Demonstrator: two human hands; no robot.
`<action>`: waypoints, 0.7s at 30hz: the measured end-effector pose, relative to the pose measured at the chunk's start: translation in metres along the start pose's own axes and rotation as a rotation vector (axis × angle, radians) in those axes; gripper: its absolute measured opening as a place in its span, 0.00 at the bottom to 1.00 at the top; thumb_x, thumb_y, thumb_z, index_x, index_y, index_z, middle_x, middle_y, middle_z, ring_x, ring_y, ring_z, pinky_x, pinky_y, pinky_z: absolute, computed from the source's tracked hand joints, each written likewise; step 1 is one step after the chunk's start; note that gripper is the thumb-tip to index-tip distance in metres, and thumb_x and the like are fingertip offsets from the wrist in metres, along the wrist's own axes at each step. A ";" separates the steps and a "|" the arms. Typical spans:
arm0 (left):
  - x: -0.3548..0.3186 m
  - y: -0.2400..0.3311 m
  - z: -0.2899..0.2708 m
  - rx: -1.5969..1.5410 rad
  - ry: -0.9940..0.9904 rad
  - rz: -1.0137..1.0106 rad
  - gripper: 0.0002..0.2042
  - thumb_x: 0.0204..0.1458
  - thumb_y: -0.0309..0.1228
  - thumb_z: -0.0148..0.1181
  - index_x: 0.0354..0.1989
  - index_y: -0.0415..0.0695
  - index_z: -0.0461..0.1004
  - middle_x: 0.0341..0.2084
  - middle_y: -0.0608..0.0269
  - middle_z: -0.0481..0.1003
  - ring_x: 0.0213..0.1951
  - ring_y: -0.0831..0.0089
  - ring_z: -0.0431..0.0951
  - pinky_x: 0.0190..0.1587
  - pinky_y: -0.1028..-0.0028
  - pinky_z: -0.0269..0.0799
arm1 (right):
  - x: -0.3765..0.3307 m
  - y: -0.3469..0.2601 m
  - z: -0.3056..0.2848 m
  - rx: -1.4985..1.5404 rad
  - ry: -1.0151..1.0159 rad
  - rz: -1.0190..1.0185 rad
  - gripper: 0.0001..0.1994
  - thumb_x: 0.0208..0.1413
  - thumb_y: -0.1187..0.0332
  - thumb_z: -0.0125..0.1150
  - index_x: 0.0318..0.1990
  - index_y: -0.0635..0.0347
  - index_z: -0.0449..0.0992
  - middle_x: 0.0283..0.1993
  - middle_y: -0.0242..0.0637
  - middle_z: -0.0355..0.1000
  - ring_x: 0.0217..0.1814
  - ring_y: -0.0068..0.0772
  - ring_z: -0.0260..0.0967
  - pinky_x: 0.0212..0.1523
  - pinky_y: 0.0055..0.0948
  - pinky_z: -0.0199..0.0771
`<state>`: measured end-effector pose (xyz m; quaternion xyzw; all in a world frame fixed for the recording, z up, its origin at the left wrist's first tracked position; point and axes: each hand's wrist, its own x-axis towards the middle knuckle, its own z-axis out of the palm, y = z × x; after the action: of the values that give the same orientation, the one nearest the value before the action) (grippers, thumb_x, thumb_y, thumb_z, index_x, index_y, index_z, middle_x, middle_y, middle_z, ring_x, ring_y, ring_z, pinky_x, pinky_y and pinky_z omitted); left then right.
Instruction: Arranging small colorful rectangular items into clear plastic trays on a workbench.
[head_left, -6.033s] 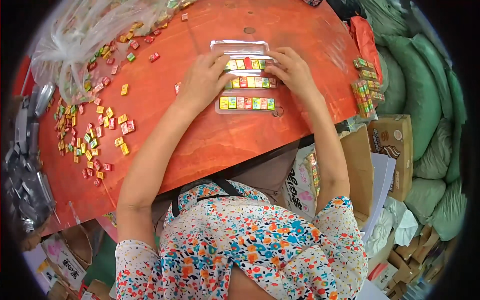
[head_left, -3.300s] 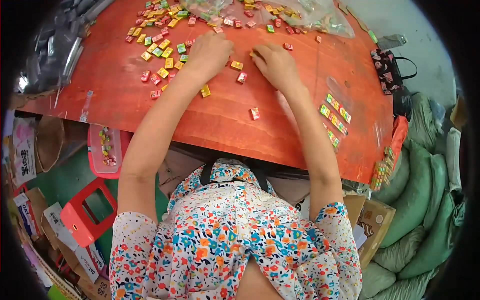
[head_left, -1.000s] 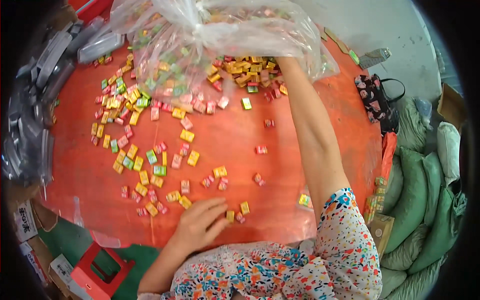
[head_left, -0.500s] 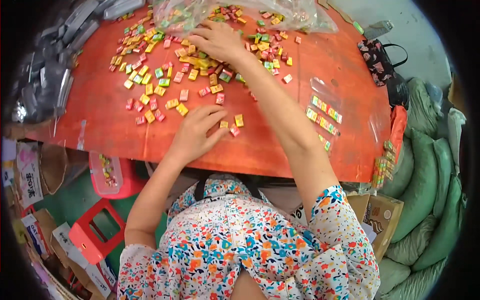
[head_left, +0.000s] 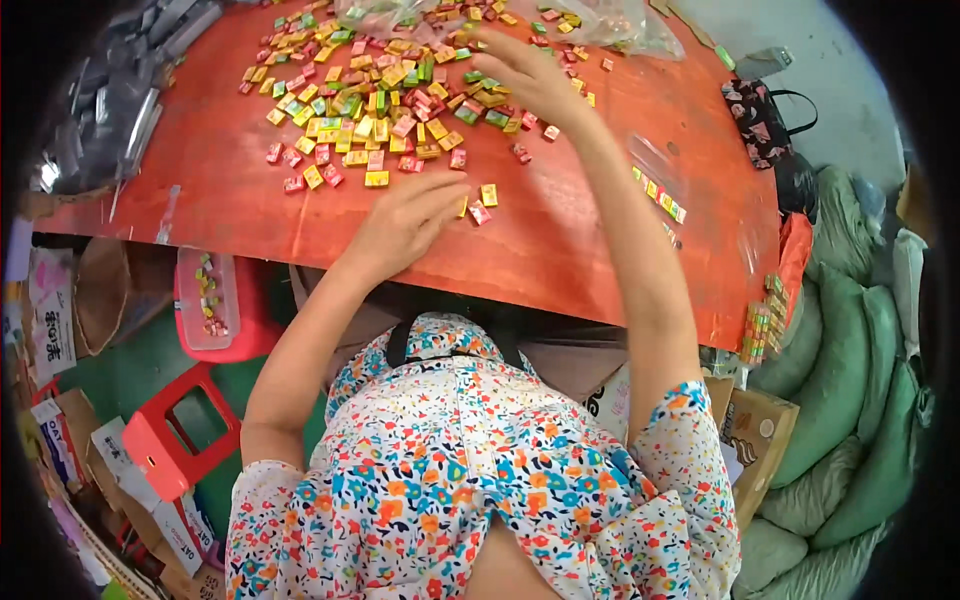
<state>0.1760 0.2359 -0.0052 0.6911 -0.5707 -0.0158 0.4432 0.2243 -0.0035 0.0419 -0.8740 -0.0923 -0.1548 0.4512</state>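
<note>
Mostly small, bright square candies lie under both spread hands.

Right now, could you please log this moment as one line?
left hand: flat on orange table | right hand: open over wrapped candies

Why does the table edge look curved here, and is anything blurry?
Head view: the fisheye lens bends the orange table edge and darkens the corners; the right hand over the small coloured packets is motion-blurred, the left hand sharper; lighting is soft and even.
</note>
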 end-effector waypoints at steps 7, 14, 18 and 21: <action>0.017 -0.018 -0.021 0.082 0.244 -0.076 0.12 0.51 0.21 0.58 0.44 0.40 0.77 0.40 0.54 0.76 0.44 0.55 0.76 0.47 0.63 0.73 | -0.108 -0.031 -0.041 -0.336 0.008 0.296 0.13 0.58 0.64 0.61 0.48 0.56 0.79 0.44 0.37 0.78 0.42 0.35 0.76 0.44 0.32 0.74; 0.071 -0.017 -0.022 0.570 -0.111 -0.139 0.09 0.50 0.31 0.61 0.35 0.39 0.79 0.31 0.53 0.76 0.38 0.57 0.77 0.42 0.60 0.73 | -0.103 -0.048 -0.007 -0.715 0.134 0.400 0.12 0.55 0.59 0.60 0.41 0.55 0.81 0.42 0.37 0.78 0.44 0.46 0.75 0.42 0.41 0.74; 0.074 -0.016 -0.014 0.704 -0.144 -0.195 0.11 0.49 0.36 0.62 0.32 0.39 0.79 0.30 0.54 0.77 0.37 0.57 0.77 0.42 0.60 0.74 | -0.092 -0.036 0.010 -0.884 0.120 0.271 0.10 0.54 0.61 0.61 0.39 0.53 0.80 0.38 0.36 0.76 0.46 0.43 0.74 0.41 0.42 0.75; 0.078 -0.019 -0.011 0.737 -0.141 -0.215 0.11 0.49 0.36 0.62 0.31 0.40 0.78 0.29 0.55 0.77 0.37 0.57 0.78 0.41 0.60 0.75 | -0.089 -0.031 0.016 -0.973 0.101 0.236 0.09 0.53 0.62 0.61 0.39 0.53 0.79 0.38 0.37 0.76 0.47 0.43 0.74 0.41 0.44 0.76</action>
<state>0.2232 0.1788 0.0273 0.8570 -0.4916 0.0965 0.1206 0.1349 0.0259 0.0249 -0.9790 0.1120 -0.1699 0.0095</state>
